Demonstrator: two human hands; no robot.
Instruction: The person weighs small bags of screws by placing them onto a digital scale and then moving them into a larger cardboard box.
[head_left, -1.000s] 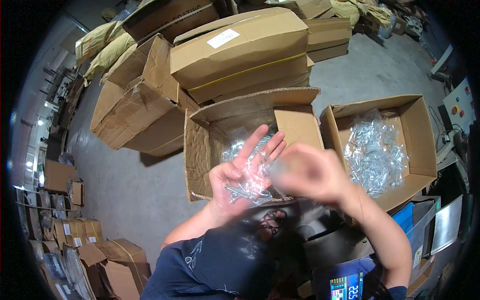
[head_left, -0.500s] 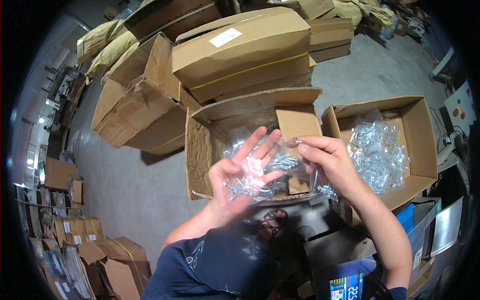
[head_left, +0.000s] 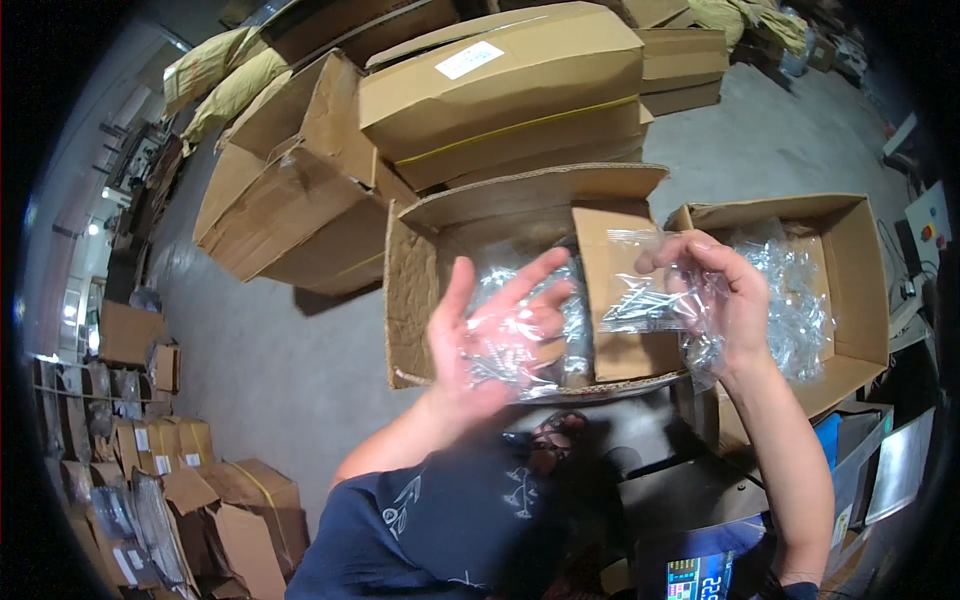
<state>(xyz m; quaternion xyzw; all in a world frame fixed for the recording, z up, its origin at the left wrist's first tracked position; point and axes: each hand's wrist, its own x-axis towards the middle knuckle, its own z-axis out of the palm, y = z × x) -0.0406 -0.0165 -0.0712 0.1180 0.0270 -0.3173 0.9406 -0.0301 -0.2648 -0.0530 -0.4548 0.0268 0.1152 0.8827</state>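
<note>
My left hand (head_left: 490,345) is palm up with its fingers apart, and a clear plastic bag of screws (head_left: 510,365) rests on the palm, held there. My right hand (head_left: 730,290) is closed, its fingers curled round the edge of another clear bag of screws (head_left: 642,300). More crumpled clear plastic with metal pieces (head_left: 703,345) sits under that palm. Both hands are above an open cardboard box (head_left: 412,300) with more bagged screws (head_left: 575,325) inside, partly hidden by my left hand.
To the right, a second open cardboard box (head_left: 845,270) holds a heap of bagged screws (head_left: 785,300). Large cardboard boxes (head_left: 500,100) stand beyond, with another opened box (head_left: 290,200) at the left. A lit display (head_left: 700,575) is near my right forearm.
My right hand has moved right, away from my left hand, and its bag of screws now shows plainly. My left fingers have curled slightly. The whole view has shifted a little.
</note>
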